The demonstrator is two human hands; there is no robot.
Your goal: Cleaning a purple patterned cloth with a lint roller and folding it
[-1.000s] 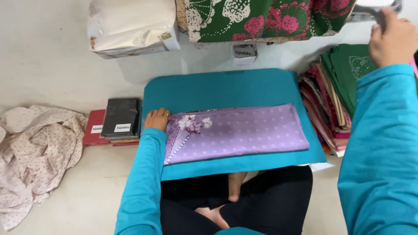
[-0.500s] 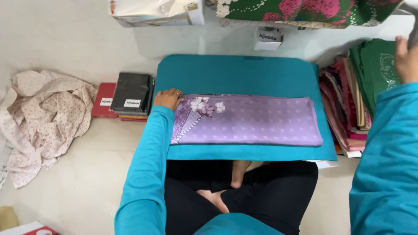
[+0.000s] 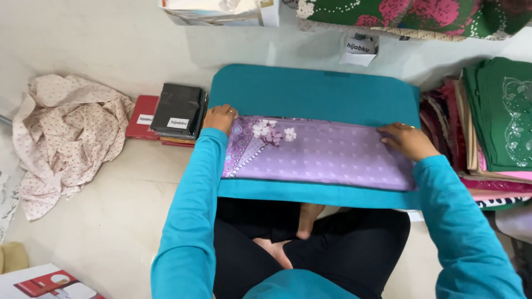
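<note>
Single head-worn view, looking steeply down, close over teal board [image 3: 316,88] on lap; floor edges probably cropped.

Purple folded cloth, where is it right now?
Head view, centre: the purple folded cloth lies across the teal board on the person's lap, left hand on its left end, right hand on its right end.

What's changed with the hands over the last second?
The right hand came down from up at the right and now rests flat on the right end of the folded purple cloth. The left hand stayed at the cloth's left end, and the cloth stayed on the teal board.
</note>
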